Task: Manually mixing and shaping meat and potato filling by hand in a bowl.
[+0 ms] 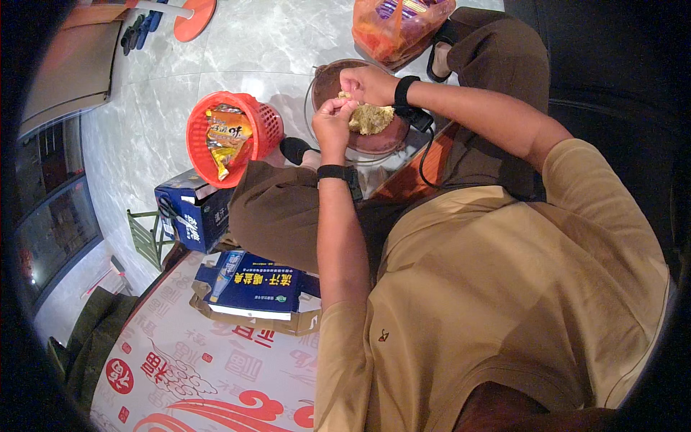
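On the floor before me stands a round reddish-brown pot (pixel 384 141) with a thin wire handle. A yellowish, crumbly clump (pixel 371 119) lies in it. Over its left part, my left hand (pixel 332 125) has its fingers pinched together. My right hand (pixel 371 86) reaches in from the right, and its fingertips almost meet the left ones. A small yellowish piece (pixel 344 95) shows at the fingertips of both hands; its exact shape is partly hidden. Each wrist bears a black strap with a small device, and a cable runs from the right one.
A red plastic basket (pixel 271 121) holding snack wrappers stands left of the pot, near a blue carton (pixel 197 218) with scissors on it. An opened blue carton (pixel 259 286) lies on a patterned table (pixel 216 372). An orange plastic bag (pixel 399 32) sits beyond the pot. My knees flank the pot.
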Demonstrator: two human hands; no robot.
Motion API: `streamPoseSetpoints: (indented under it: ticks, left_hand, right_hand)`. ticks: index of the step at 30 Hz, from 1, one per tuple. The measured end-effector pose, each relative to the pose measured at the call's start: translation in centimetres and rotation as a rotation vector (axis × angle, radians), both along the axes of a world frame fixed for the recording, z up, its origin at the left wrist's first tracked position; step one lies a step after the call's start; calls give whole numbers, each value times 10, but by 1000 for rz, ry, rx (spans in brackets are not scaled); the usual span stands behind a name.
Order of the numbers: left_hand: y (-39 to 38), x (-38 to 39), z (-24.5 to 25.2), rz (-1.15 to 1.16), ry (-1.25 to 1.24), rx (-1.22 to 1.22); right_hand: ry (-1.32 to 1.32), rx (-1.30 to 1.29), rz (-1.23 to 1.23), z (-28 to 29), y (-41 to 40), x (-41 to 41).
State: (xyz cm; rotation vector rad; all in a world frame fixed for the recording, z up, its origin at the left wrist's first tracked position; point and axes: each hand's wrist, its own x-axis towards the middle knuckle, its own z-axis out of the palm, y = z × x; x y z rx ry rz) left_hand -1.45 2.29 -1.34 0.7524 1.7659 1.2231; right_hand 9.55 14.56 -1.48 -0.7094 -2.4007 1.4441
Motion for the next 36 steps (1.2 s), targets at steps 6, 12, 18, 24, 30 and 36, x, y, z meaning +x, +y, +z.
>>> streamPoseSetpoints:
  ticks: [6, 12, 18, 24, 30, 36]
  left_hand:
    - [-2, -5, -8, 26, -157, -25]
    - [0, -4, -5, 79, -120, 6]
    - [6, -1, 11, 76, -314, -26]
    - [2, -4, 2, 78, -380, 18]
    - [2, -4, -4, 94, -494, 7]
    - [-1, -7, -11, 65, -482, 29]
  right_hand:
    - [66, 83, -40, -6, 3, 0]
    - [6, 44, -7, 12, 3, 3]
    - [17, 175, 105, 22, 4, 0]
    - [-47, 200, 107, 21, 2, 0]
    - [-42, 183, 105, 21, 3, 1]
    - [-41, 189, 110, 24, 3, 0]
